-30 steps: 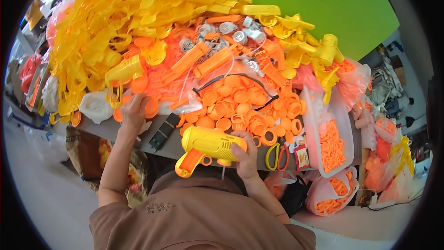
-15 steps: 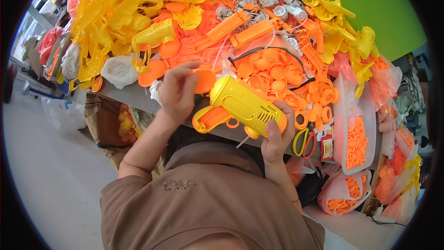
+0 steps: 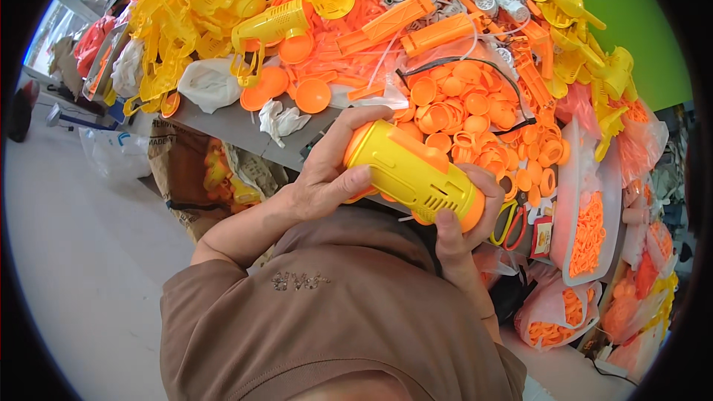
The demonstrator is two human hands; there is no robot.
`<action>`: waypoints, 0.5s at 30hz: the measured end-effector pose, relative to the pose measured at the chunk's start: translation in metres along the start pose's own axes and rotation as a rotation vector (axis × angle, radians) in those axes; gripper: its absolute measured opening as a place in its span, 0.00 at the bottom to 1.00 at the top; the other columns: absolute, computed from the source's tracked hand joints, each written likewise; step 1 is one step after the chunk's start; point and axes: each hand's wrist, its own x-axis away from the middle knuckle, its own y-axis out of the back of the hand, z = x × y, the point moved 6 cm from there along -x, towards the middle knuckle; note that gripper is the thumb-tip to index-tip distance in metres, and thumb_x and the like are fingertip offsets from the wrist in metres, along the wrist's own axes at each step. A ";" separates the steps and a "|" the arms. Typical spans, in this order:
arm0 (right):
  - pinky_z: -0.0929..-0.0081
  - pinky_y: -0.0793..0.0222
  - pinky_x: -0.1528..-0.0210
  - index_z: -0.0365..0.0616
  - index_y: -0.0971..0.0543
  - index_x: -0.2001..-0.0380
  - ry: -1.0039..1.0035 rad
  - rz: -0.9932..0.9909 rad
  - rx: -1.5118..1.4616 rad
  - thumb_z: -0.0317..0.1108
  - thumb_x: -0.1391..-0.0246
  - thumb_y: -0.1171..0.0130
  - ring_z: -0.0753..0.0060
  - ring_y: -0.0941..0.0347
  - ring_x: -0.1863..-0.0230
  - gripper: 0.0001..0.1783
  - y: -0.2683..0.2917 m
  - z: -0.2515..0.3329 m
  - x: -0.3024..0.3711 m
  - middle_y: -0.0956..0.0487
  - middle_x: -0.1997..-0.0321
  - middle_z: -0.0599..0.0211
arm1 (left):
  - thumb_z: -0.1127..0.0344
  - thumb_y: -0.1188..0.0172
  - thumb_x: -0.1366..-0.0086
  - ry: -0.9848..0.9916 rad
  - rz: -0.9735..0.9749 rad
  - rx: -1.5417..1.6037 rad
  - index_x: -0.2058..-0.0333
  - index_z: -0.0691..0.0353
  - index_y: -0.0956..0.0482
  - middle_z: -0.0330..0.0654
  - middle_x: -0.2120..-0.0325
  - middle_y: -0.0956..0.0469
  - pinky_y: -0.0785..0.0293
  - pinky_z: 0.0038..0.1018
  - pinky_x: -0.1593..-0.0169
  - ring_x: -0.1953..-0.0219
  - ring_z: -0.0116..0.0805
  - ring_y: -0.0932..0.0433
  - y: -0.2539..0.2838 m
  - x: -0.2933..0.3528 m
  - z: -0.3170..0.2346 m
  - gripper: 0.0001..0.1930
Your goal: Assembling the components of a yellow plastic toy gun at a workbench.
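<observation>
A yellow and orange plastic toy gun body [image 3: 405, 171] is held level between my two hands, above the near table edge. My left hand [image 3: 330, 167] wraps round its left end, the thumb lying on the yellow shell. At that end an orange round cap [image 3: 358, 145] sits against the shell, partly covered by my fingers. My right hand [image 3: 468, 226] grips the slotted right end, with its orange rim between thumb and fingers. The handle underneath is mostly hidden. An orange cup-shaped cap [image 3: 313, 95] lies on the table beyond my left hand, beside a crumpled white tissue [image 3: 282, 122].
Yellow shells [image 3: 200, 22] are heaped at the far left. Orange caps and rings [image 3: 460, 108] pile up beyond my hands, below grey motors [image 3: 486, 5]. At right are scissors [image 3: 512, 224] and a clear bin [image 3: 600, 241] of small orange parts. An open sack [image 3: 178, 171] stands at left.
The orange cap in my left hand has moved onto the left end of the toy gun body, and that hand now wraps it. The body has rolled; the view has shifted slightly.
</observation>
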 end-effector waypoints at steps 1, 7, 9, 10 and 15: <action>0.69 0.36 0.53 0.36 0.37 0.53 0.019 0.015 0.009 0.46 0.52 0.39 0.64 0.33 0.57 0.31 0.000 0.002 0.001 0.31 0.56 0.50 | 0.50 0.52 0.34 -0.035 0.005 0.043 0.43 0.69 0.44 0.51 0.46 0.37 0.40 0.32 0.41 0.44 0.37 0.35 0.001 0.003 0.001 0.31; 0.67 0.35 0.55 0.35 0.38 0.54 0.147 0.214 0.093 0.47 0.53 0.39 0.57 0.33 0.57 0.33 -0.005 0.014 0.019 0.32 0.58 0.43 | 0.47 0.65 0.30 0.378 0.139 0.690 0.59 0.73 0.26 0.55 0.57 0.25 0.30 0.34 0.48 0.55 0.41 0.25 -0.005 0.006 0.030 0.30; 0.66 0.35 0.56 0.35 0.38 0.54 0.174 0.284 0.119 0.46 0.53 0.39 0.57 0.32 0.58 0.32 -0.005 0.020 0.019 0.32 0.58 0.43 | 0.45 0.65 0.30 0.495 0.158 0.848 0.57 0.73 0.27 0.56 0.56 0.26 0.31 0.34 0.47 0.53 0.41 0.26 -0.012 0.011 0.036 0.31; 0.66 0.34 0.57 0.35 0.38 0.53 0.215 0.350 0.151 0.45 0.54 0.39 0.57 0.32 0.59 0.32 -0.005 0.024 0.019 0.32 0.58 0.43 | 0.43 0.65 0.31 0.599 0.188 1.003 0.56 0.73 0.27 0.56 0.54 0.27 0.31 0.34 0.46 0.51 0.41 0.26 -0.019 0.015 0.039 0.33; 0.64 0.29 0.66 0.35 0.34 0.58 0.280 0.538 0.125 0.40 0.58 0.38 0.52 0.29 0.66 0.28 -0.004 0.039 0.017 0.29 0.60 0.45 | 0.42 0.63 0.32 0.936 0.216 0.979 0.45 0.71 0.36 0.53 0.52 0.27 0.33 0.31 0.43 0.49 0.38 0.28 -0.042 0.036 0.030 0.34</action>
